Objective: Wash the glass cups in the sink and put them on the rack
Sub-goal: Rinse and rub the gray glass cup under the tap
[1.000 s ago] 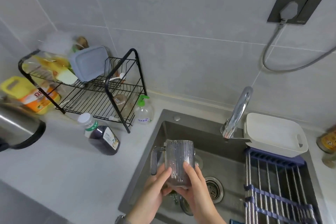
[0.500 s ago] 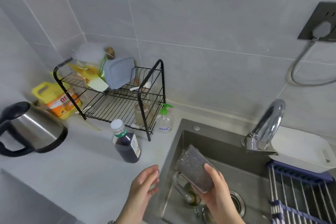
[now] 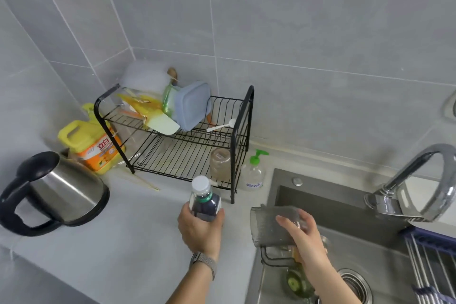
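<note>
Ribbed glass cup (image 3: 270, 226) in right hand (image 3: 304, 239); left hand (image 3: 199, 229) apparently grips bottle (image 3: 204, 201).

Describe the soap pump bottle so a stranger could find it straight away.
Start at the black wire dish rack on the counter left of the sink. The soap pump bottle stands between the rack's right leg and the sink's corner. Unlike the dark white-capped bottle in the left hand, it is clear with a green pump.

The left hand (image 3: 201, 228) has left the ribbed glass mug (image 3: 270, 226) and now grips the dark bottle (image 3: 204, 201); the mug is tipped sideways.
</note>
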Demonstrator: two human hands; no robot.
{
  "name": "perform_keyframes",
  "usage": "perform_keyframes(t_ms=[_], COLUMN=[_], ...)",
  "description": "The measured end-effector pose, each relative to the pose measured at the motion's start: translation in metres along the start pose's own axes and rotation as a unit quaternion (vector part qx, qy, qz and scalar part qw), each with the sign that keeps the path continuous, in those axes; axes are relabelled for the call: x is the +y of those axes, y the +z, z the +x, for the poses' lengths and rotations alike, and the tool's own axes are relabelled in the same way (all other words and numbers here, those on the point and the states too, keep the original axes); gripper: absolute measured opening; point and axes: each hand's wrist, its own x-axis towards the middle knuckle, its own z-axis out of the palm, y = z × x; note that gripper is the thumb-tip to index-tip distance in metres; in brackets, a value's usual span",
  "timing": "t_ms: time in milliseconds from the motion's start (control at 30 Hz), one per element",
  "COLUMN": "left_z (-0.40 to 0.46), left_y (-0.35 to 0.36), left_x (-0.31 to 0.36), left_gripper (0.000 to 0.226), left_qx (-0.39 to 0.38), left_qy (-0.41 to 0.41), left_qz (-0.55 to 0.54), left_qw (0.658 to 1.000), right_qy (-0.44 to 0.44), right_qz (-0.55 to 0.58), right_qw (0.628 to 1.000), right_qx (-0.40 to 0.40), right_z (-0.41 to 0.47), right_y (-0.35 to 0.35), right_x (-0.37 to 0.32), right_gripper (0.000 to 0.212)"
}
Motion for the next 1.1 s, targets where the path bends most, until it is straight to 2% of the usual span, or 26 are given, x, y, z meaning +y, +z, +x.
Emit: perform_keyframes(t_ms=[167, 300, 467, 667, 800, 1000, 1100], left_z=[0.015, 0.035, 0.082, 0.149, 0.191, 0.218, 0.211], left_y=[-0.009, -0.029, -0.064, -0.105, -0.124, -0.139, -0.140], left_x=[-0.017, -0.026, -0.035, -0.043, -0.051, -0.059, -0.065], left_gripper=[0.078, 0.073, 0.068, 0.062, 0.065, 0.057, 0.054], left_qx=[-0.023, -0.014, 0.016, 0.065, 0.101, 0.077, 0.098], left_qy=[0.035, 0.033, 0.033, 0.042, 0.033, 0.075, 0.049], left_qz=[-0.023, -0.037, -0.037, -0.051, -0.049, -0.061, -0.089], left_qw=[0.999, 0.999, 0.999, 0.996, 0.993, 0.992, 0.990], right_qy=[-0.086, -0.138, -0.133, -0.119, -0.125, -0.136, -0.158], right_qz=[-0.132, -0.180, -0.197, -0.212, -0.233, -0.243, -0.225], right_qw=[0.987, 0.973, 0.969, 0.965, 0.957, 0.949, 0.950], right_qx=[-0.012, -0.038, -0.064, -0.099, -0.117, -0.148, -0.149], right_z=[0.014, 0.023, 0.030, 0.032, 0.034, 0.050, 0.061], right_y=[0.038, 0.063, 0.092, 0.131, 0.160, 0.205, 0.229], right_x=[-0.011, -0.015, -0.012, -0.003, -0.006, -0.019, -0.034], right_gripper=[0.074, 0.068, 0.075, 0.071, 0.069, 0.065, 0.062])
